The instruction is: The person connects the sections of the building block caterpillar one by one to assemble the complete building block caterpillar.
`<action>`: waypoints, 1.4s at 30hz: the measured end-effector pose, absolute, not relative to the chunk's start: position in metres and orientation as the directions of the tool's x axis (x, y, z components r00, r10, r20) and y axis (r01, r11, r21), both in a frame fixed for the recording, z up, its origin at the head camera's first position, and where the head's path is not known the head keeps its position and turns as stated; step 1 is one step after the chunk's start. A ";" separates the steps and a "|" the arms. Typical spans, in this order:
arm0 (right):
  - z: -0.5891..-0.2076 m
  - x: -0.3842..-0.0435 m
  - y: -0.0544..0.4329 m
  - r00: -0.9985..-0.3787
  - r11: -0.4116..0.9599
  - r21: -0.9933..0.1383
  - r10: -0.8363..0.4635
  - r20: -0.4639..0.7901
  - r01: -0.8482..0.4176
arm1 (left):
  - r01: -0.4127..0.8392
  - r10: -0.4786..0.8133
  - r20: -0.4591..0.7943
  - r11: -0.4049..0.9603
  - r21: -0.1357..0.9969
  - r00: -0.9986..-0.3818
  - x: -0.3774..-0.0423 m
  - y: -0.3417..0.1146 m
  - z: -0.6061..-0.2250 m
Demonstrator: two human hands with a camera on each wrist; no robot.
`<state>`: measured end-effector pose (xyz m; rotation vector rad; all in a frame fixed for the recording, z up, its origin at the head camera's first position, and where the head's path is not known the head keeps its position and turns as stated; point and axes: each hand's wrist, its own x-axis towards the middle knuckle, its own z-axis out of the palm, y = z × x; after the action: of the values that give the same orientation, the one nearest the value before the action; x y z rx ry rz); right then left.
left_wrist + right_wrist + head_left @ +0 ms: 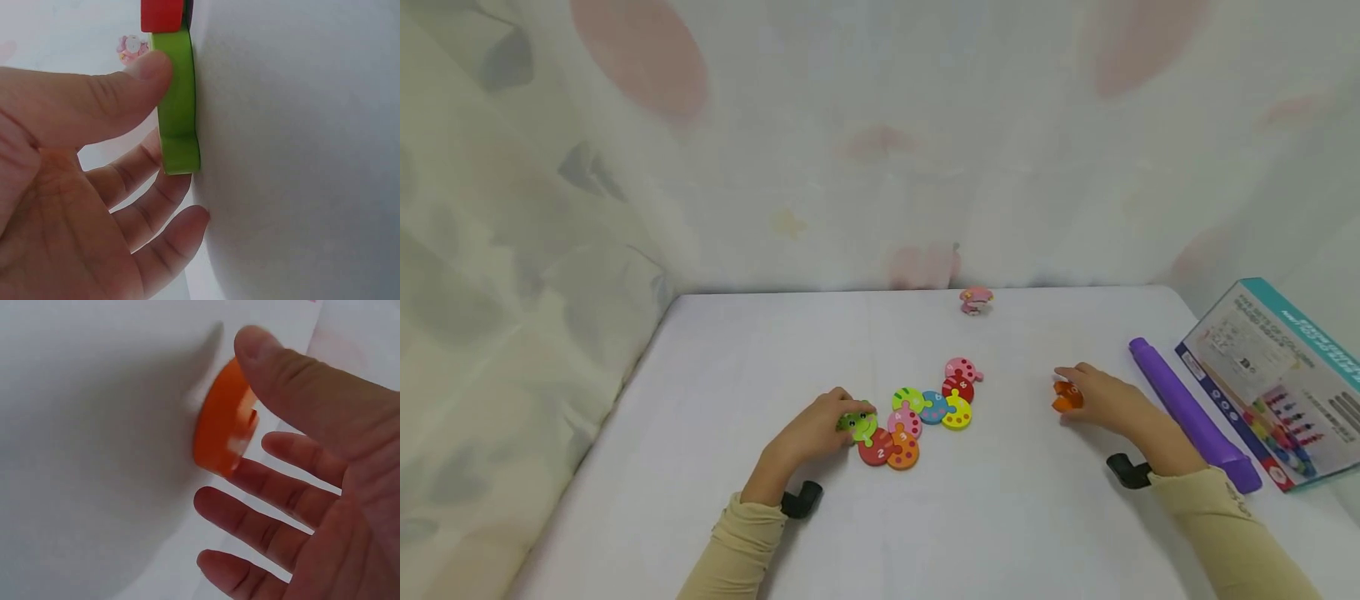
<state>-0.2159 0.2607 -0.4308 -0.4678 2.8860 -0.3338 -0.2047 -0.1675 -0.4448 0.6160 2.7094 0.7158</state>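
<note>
A winding row of round, numbered wooden puzzle pieces lies on the white table. At its left end is a green piece with a smiling face (861,427), joined to the red piece marked 2 (876,452). My left hand (820,427) pinches that green piece by its edge, thumb on one side and fingers on the other, as the left wrist view shows. Away to the right, my right hand (1108,406) holds a loose orange puzzle piece (222,425) between thumb and fingers, close over the table. A pink piece with a small knob (961,368) ends the row's far side.
At the table's back edge stands a small pink figurine (976,301). A purple tube (1191,408) lies beside my right forearm, next to a printed box (1277,383) on the right. Patterned cloth (880,150) hangs behind the table and on the left.
</note>
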 end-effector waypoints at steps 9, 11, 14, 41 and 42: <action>-0.433 -0.216 0.252 -0.923 0.907 -0.233 -0.376 -0.077 -0.350 | 0.330 0.468 -0.150 0.782 0.528 -0.871 -0.205 -0.166 -0.446; -0.431 -0.219 0.244 -0.922 0.905 -0.233 -0.381 -0.068 -0.356 | 0.329 0.466 -0.150 0.785 0.525 -0.872 -0.205 -0.167 -0.446; -0.429 -0.227 0.227 -0.923 0.905 -0.228 -0.381 -0.059 -0.359 | 0.326 0.464 -0.147 0.783 0.530 -0.874 -0.206 -0.167 -0.446; -0.436 -0.255 0.152 -0.919 0.918 -0.168 -0.380 -0.106 -0.360 | 0.338 0.477 -0.150 0.779 0.528 -0.866 -0.206 -0.167 -0.451; -0.436 -0.255 0.152 -0.920 0.919 -0.172 -0.377 -0.111 -0.356 | 0.338 0.476 -0.149 0.780 0.527 -0.867 -0.206 -0.167 -0.451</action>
<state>-0.2554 0.1520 -0.4362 -0.5637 2.9374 -0.2238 -0.2060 -0.1673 -0.4511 0.6306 2.6982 0.7234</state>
